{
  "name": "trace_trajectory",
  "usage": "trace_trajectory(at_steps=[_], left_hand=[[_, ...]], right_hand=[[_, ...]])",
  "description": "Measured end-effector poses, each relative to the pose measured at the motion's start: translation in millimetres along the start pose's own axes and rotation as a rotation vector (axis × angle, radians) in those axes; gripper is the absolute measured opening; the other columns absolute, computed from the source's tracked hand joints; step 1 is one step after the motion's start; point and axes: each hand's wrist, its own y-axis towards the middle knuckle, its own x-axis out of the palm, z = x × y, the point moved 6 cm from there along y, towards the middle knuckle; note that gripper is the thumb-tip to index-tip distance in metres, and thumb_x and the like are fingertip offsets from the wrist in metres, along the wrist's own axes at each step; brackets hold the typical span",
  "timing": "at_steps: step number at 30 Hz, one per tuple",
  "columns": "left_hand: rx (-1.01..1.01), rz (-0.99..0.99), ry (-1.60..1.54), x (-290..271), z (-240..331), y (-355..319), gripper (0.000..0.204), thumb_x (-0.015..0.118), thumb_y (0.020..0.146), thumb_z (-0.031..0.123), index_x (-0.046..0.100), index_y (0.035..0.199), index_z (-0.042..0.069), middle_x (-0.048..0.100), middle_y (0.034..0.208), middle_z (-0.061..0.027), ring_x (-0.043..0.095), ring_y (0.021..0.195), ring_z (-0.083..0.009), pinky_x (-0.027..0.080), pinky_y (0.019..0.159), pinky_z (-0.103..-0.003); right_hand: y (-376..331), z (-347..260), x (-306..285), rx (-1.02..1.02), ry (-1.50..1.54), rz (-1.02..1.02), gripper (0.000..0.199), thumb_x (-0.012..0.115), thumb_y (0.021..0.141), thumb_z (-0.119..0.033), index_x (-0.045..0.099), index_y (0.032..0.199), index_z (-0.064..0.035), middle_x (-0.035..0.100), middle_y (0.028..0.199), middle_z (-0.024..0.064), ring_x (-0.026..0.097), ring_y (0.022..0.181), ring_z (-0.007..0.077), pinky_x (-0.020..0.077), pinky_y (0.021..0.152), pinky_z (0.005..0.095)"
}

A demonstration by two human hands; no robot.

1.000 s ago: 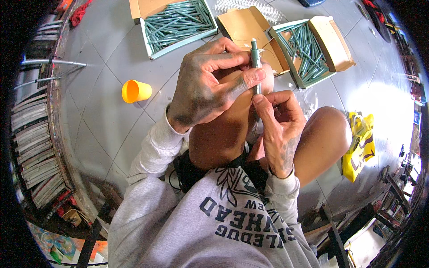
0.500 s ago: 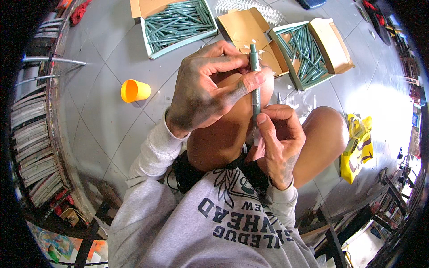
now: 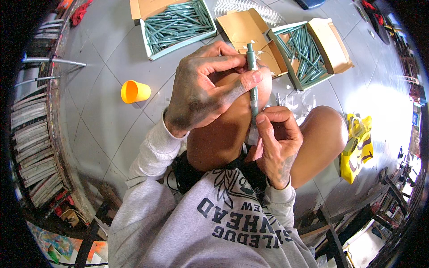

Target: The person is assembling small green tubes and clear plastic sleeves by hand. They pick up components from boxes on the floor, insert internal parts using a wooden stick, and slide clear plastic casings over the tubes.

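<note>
We've got 1 green pen (image 3: pixel 253 91) held near upright in front of our left leg (image 3: pixel 219 127). L hand (image 3: pixel 196 87): thumb + fingers pinching the pen's upper part, push-button end up & clear. R hand (image 3: pixel 279 134): thumb + index pinching the pen's lower end, where a clear film (image 3: pixel 253 136) hangs below; can't tell if those tips have film only or film + pen. Step in hand, our read: working a clear sleeve along the pen, on vs. off unclear from this. Next move prob. calls for a steady L pinch w/ R sliding the film lengthwise, no bending. Counts: 1 pen in hands, 2 open boxes, i.e. L box (image 3: pixel 154 6) & R box (image 3: pixel 333 47), both full of green pens (image 3: pixel 178 24), too overlapped to count. Btwn them 1 open brown carton (image 3: pixel 246 27); behind it 1 white ridged strip (image 3: pixel 234 6), kind unclear. Clear scraps (image 3: pixel 306 100) by the R knee, qty n/a. Further out on the tiled floor (image 3: pixel 103 120): 1 yellow cup (image 3: pixel 135 91) on its side to the L, 1 yellow bag (image 3: pixel 357 152) to the R.
</note>
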Motion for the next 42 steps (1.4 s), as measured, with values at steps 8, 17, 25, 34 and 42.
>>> trace_trajectory(at_steps=[8, 17, 25, 34, 42], left_hand=[[-0.003, 0.002, 0.020, -0.5, -1.2, -0.9, 0.022, 0.078, 0.088, 0.022, 0.077, 0.097, 0.003, 0.067, 0.093, -0.0040, 0.061, 0.089, -0.0122, 0.046, 0.079, -0.026], [-0.005, -0.007, 0.028, -1.9, 1.2, -1.1, 0.020, 0.077, 0.088, 0.020, 0.077, 0.096, 0.002, 0.068, 0.093, -0.0048, 0.062, 0.091, -0.0134, 0.046, 0.083, -0.027], [0.013, 0.010, 0.027, -0.6, 2.6, -0.3, 0.022, 0.077, 0.088, 0.023, 0.077, 0.095, 0.002, 0.067, 0.091, -0.0044, 0.062, 0.088, -0.0132, 0.046, 0.080, -0.027], [0.001, -0.006, 0.050, 0.0, 2.7, 0.1, 0.022, 0.076, 0.088, 0.023, 0.076, 0.096, 0.002, 0.066, 0.092, -0.0045, 0.061, 0.089, -0.0127, 0.045, 0.080, -0.026], [0.014, -0.004, 0.050, -0.8, 2.2, -0.8, 0.022, 0.076, 0.089, 0.023, 0.076, 0.096, 0.002, 0.066, 0.092, -0.0041, 0.060, 0.089, -0.0123, 0.045, 0.080, -0.026]], right_hand=[[-2.6, 4.1, -2.7, 0.033, 0.001, 0.011, 0.010, 0.070, 0.090, 0.002, 0.061, 0.087, -0.0009, 0.064, 0.091, 0.0062, 0.057, 0.085, 0.0127, 0.0449, 0.078, 0.0260], [-2.5, 0.7, -1.3, -0.004, -0.005, -0.020, 0.011, 0.069, 0.089, 0.005, 0.060, 0.086, -0.0005, 0.064, 0.090, 0.0069, 0.057, 0.084, 0.0138, 0.0448, 0.078, 0.0262], [-5.8, 0.2, -4.1, -0.007, -0.005, -0.035, 0.009, 0.068, 0.089, 0.005, 0.060, 0.088, -0.0004, 0.063, 0.092, 0.0070, 0.058, 0.080, 0.0121, 0.0477, 0.070, 0.0247], [-10.0, 1.8, -5.4, -0.016, 0.012, -0.049, 0.007, 0.067, 0.091, 0.003, 0.061, 0.088, -0.0002, 0.063, 0.092, 0.0071, 0.059, 0.077, 0.0122, 0.0489, 0.067, 0.0248], [-10.8, 2.6, -6.0, -0.021, 0.008, -0.054, 0.010, 0.065, 0.089, 0.007, 0.058, 0.087, -0.0003, 0.062, 0.091, 0.0082, 0.059, 0.080, 0.0139, 0.0490, 0.072, 0.0265]])
